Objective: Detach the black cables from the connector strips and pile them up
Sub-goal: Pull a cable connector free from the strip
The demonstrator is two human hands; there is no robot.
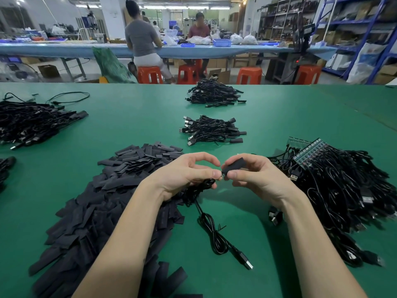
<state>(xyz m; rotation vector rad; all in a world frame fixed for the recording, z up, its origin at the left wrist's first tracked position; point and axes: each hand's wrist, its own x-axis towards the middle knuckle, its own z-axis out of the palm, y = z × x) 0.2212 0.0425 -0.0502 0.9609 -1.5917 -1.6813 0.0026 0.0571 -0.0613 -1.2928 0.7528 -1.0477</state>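
While the left hand (189, 173) pinches a black cable (211, 231) and the right hand (249, 175) pinches a black sleeve (234, 165), fitting seems underway; next, piling mid-table.

A green work table (133, 108) fills the near half of the view, its far edge running straight across. Beyond it, from 9 to 2 o'clock, stretches a long bench with a pale blue cover (64, 49), loaded with white plastic bags (249, 39) and a blue bin (222, 42). Orange plastic stools (250, 75) stand along its near side; one person in a grey top (140, 37) sits with their back turned at 12 o'clock, and another faces this way from behind the bench. At 2 o'clock blue metal shelving (365, 29) holds cardboard boxes. A white pillar (110, 17) rises at 11 o'clock under bright ceiling strip lights.
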